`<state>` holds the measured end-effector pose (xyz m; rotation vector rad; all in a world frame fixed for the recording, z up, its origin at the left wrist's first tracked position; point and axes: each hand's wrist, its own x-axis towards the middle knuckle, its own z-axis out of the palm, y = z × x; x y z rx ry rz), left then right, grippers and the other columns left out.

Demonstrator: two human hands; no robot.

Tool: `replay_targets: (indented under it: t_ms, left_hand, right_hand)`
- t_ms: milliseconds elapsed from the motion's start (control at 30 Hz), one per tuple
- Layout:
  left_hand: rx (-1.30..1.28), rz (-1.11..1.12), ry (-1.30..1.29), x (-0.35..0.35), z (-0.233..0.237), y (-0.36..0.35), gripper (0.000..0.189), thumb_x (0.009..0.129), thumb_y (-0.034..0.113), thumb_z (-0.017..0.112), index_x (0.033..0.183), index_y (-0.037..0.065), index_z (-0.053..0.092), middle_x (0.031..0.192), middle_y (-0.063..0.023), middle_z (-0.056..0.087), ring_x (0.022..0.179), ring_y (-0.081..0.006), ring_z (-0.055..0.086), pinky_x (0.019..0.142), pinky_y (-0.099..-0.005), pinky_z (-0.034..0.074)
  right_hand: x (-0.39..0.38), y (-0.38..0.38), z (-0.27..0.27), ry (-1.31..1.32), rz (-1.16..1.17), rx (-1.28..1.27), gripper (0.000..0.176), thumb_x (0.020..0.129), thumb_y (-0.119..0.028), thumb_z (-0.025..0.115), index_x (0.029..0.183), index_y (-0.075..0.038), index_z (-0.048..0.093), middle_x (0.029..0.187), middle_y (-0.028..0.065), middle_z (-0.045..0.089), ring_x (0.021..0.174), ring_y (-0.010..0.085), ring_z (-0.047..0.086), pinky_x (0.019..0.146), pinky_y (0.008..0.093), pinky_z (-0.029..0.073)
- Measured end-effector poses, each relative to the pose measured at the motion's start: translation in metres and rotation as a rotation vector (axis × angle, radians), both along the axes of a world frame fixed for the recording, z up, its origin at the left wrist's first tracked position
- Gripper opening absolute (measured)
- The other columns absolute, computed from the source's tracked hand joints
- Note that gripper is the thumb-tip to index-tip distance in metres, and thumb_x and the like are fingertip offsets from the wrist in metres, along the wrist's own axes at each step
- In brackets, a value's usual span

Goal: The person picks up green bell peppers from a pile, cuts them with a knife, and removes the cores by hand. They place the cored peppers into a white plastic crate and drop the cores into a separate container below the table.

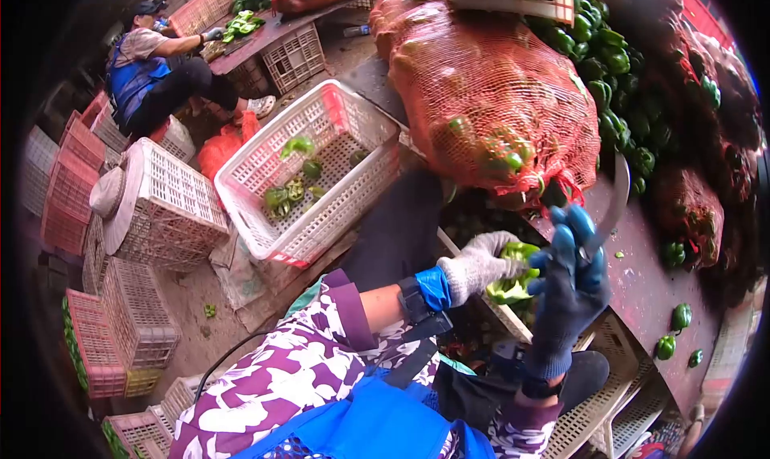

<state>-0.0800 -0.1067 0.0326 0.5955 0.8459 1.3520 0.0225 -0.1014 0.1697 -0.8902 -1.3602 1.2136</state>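
My left hand [481,268], in a pale knitted glove, holds a cut green pepper [513,273] over the crates at my lap. Just right of it, my right hand [573,270] wears a dark glove with blue fingers and is closed on a knife. The curved blade [619,198] points up and away from me. A red mesh sack [489,98] full of peppers lies beyond my hands on the table [642,299]. To the left, a white and red crate [309,246] holds several peppers and cut pieces.
Another person [152,70] sits at a table at the upper left. Stacked crates [132,315] stand on the left, one with a hat [124,198] hanging on it. Piled green peppers [618,82] and more sacks [686,210] lie on the right.
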Motion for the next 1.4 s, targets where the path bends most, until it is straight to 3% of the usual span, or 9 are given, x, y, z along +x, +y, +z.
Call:
replay_targets:
  t_ms: [33, 200, 367, 467, 533, 867, 1067, 1200, 1400]
  left_hand:
    - [-0.033, 0.013, 0.018, -0.006, 0.011, -0.003, 0.031, 0.086, 0.007, 0.077, 0.112, 0.005, 0.060, 0.098, -0.0013, 0.069, 0.087, -0.0112, 0.066, 0.079, -0.0297, 0.057]
    - [0.085, -0.055, 0.539, -0.006, 0.019, -0.003, 0.028, 0.083, 0.011, 0.078, 0.105, 0.003, 0.064, 0.089, -0.0019, 0.067, 0.083, -0.0102, 0.063, 0.076, -0.0286, 0.052]
    - [0.091, -0.114, 0.798, -0.005, 0.017, -0.006, 0.042, 0.074, 0.013, 0.081, 0.112, 0.001, 0.069, 0.097, -0.0109, 0.073, 0.093, -0.0148, 0.066, 0.083, -0.0317, 0.053]
    - [0.124, -0.126, 0.941, -0.006, 0.023, -0.008, 0.032, 0.077, 0.003, 0.073, 0.108, 0.000, 0.067, 0.096, -0.0075, 0.070, 0.086, -0.0138, 0.065, 0.081, -0.0304, 0.053]
    - [0.071, -0.198, 0.765, -0.006, 0.022, -0.007, 0.029, 0.077, 0.000, 0.074, 0.105, 0.000, 0.066, 0.094, -0.0053, 0.068, 0.087, -0.0111, 0.063, 0.080, -0.0283, 0.052]
    - [0.060, -0.382, 0.392, -0.012, 0.065, -0.019, 0.032, 0.077, -0.001, 0.075, 0.107, 0.000, 0.065, 0.095, -0.0044, 0.069, 0.088, -0.0113, 0.066, 0.079, -0.0276, 0.055]
    - [0.091, 0.042, -0.130, -0.001, 0.034, -0.023, 0.033, 0.085, 0.006, 0.073, 0.116, 0.002, 0.061, 0.102, -0.0082, 0.068, 0.089, -0.0164, 0.067, 0.079, -0.0301, 0.057]
    - [-0.039, 0.207, -0.030, -0.009, 0.008, -0.022, 0.035, 0.086, 0.007, 0.075, 0.116, 0.003, 0.060, 0.102, -0.0062, 0.068, 0.089, -0.0163, 0.067, 0.079, -0.0308, 0.057]
    - [0.054, 0.190, 0.119, 0.002, -0.011, -0.023, 0.035, 0.087, 0.005, 0.073, 0.119, 0.004, 0.059, 0.103, -0.0052, 0.068, 0.090, -0.0147, 0.067, 0.080, -0.0301, 0.057]
  right_hand:
    - [0.017, 0.012, -0.030, -0.093, -0.102, 0.118, 0.038, 0.093, -0.005, 0.068, 0.128, 0.005, 0.060, 0.111, 0.0088, 0.070, 0.085, 0.0069, 0.062, 0.073, 0.0219, 0.051]
    - [0.058, 0.020, -0.086, -0.300, 0.080, -0.001, 0.058, 0.087, -0.010, 0.077, 0.138, 0.003, 0.054, 0.115, 0.0052, 0.068, 0.088, 0.0038, 0.058, 0.082, 0.0213, 0.049]
    - [0.063, 0.012, -0.087, -0.275, 0.280, -0.249, 0.045, 0.085, -0.008, 0.078, 0.127, 0.000, 0.062, 0.111, 0.0047, 0.069, 0.100, 0.0108, 0.062, 0.091, 0.0267, 0.050]
    - [0.067, 0.014, -0.084, -0.183, 0.230, -0.407, 0.035, 0.087, -0.004, 0.073, 0.122, -0.002, 0.065, 0.091, -0.0023, 0.067, 0.070, 0.0015, 0.054, 0.060, 0.0180, 0.043]
    - [0.069, 0.014, -0.093, -0.047, 0.195, -0.431, 0.029, 0.088, -0.002, 0.070, 0.117, -0.003, 0.067, 0.082, -0.0059, 0.064, 0.061, -0.0017, 0.045, 0.052, 0.0162, 0.034]
    - [0.090, 0.013, -0.087, 0.081, 0.233, -0.619, 0.024, 0.090, -0.019, 0.068, 0.106, -0.001, 0.069, 0.080, 0.0016, 0.065, 0.057, 0.0069, 0.058, 0.042, 0.0196, 0.043]
    - [0.079, 0.013, -0.068, 0.681, 0.075, -0.595, 0.036, 0.095, -0.022, 0.062, 0.120, 0.004, 0.057, 0.099, 0.0141, 0.066, 0.069, 0.0143, 0.062, 0.043, 0.0185, 0.044]
    - [0.053, 0.008, -0.017, 0.584, -0.102, -0.339, 0.032, 0.099, -0.025, 0.060, 0.125, -0.006, 0.056, 0.113, 0.0118, 0.065, 0.075, 0.0164, 0.064, 0.048, 0.0200, 0.048]
    - [-0.074, -0.016, 0.017, 0.094, 0.225, 0.162, 0.036, 0.097, -0.021, 0.065, 0.126, -0.002, 0.057, 0.109, 0.0094, 0.068, 0.081, 0.0139, 0.064, 0.063, 0.0224, 0.050]
